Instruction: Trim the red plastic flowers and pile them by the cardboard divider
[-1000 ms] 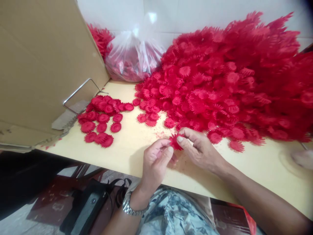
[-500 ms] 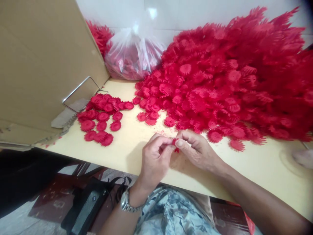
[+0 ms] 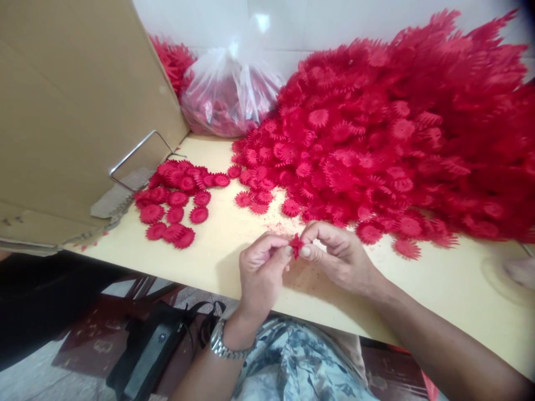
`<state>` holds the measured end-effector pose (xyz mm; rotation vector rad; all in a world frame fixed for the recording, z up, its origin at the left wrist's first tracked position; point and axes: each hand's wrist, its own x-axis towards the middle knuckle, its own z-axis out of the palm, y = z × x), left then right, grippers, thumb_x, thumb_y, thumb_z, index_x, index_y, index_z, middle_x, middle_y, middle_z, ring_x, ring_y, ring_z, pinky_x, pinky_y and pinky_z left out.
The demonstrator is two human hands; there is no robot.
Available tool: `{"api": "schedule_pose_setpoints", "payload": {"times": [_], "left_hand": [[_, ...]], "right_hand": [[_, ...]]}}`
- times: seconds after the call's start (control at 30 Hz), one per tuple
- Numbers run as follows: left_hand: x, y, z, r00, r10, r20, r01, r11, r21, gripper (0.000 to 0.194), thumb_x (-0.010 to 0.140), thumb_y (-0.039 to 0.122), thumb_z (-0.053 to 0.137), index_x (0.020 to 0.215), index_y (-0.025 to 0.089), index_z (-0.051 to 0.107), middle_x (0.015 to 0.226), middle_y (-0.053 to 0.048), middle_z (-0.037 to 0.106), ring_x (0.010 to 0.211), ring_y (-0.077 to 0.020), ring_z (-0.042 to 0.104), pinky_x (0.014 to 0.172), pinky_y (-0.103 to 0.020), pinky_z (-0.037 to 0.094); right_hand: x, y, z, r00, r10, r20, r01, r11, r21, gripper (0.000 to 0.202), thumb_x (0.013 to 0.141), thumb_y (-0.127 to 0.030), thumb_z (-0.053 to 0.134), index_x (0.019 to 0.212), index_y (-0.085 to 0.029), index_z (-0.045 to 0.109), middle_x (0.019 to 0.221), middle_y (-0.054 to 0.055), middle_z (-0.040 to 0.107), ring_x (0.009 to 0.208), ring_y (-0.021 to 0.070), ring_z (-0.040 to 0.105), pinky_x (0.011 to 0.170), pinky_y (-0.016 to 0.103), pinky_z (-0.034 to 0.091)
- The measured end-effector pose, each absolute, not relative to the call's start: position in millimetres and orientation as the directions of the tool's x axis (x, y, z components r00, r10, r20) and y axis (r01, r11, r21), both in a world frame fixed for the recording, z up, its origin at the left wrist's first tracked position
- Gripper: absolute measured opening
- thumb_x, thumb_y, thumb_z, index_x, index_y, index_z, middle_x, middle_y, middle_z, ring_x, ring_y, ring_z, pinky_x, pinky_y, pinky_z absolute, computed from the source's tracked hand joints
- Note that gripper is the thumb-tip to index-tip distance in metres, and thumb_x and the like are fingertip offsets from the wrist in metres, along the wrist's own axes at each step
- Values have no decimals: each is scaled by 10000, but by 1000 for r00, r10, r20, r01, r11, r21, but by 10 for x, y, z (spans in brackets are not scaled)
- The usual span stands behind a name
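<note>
You are facing a pale yellow tabletop (image 3: pixel 221 223), and behind it a whitish wall (image 3: pixel 326 25) is rising, with faint joint lines running across it. Above the tabletop's far side a small white glare (image 3: pixel 262 22) is shining. Light is spreading over the tabletop, and soft shadows are falling on it. Below the tabletop's near edge, towards your left, a dark reddish-brown piece of furniture (image 3: pixel 96 342) is showing, its kind unclear. Light grey floor (image 3: pixel 33 381) is appearing below the tabletop's left end.
</note>
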<state>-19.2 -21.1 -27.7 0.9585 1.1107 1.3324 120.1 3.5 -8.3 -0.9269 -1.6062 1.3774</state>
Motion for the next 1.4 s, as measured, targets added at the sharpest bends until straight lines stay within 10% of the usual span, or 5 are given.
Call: {"api": "schedule_pose_setpoints", "payload": {"times": [0.37, 0.63, 0.8, 0.93, 1.4], "left_hand": [[-377, -83, -152, -360, 930, -69, -414, -93, 905, 80, 658, 134, 649, 618, 166, 587, 494, 49, 547, 432, -70, 488, 440, -182, 353], [-288, -81, -148, 56, 952, -302, -592, 276, 758, 135, 646, 194, 675, 632, 148, 549, 528, 22, 575, 408, -78, 501, 412, -189, 337], [-254, -101, -168, 115, 928, -355, -601, 349, 718, 162, 626, 226, 702, 667, 148, 566, 550, 22, 584, 395, -77, 502, 402, -188, 334], [-215, -120, -184, 153, 928, -340, -577, 364, 732, 163, 638, 269, 707, 676, 145, 608, 510, 26, 571, 391, -82, 497, 391, -193, 340], [-279, -208, -231, -21, 950, -311, -428, 272, 862, 137, 791, 285, 589, 791, 155, 633, 640, 12, 598, 441, -61, 507, 417, -185, 334]], "right_hand": [[1464, 111, -25, -107, 932, 348, 226, 363, -904, 142, 857, -322, 538, 773, -208, 541, 635, -19, 509, 539, 100, 456, 479, 228, 357], [1883, 589, 440, -132, 766, 629, 962, 253, -106, 313, 890, -291, 424, 1153, -211, 575, 1064, 125, 617, 1041, 321, 540, 864, 494, 417], [1586, 441, 323, -277, 865, 418, 676, 485, -555, 315, 835, -357, 566, 1093, -184, 621, 1016, 106, 626, 922, 224, 597, 777, 385, 491], [1218, 204, 126, -522, 847, 102, 199, 237, -951, 188, 820, -342, 594, 911, -191, 656, 905, 51, 615, 767, 165, 635, 678, 313, 525], [1205, 78, 10, -323, 947, -5, 314, 102, -944, 260, 860, -333, 464, 649, -184, 437, 586, -42, 371, 533, 87, 367, 490, 227, 294]]}}
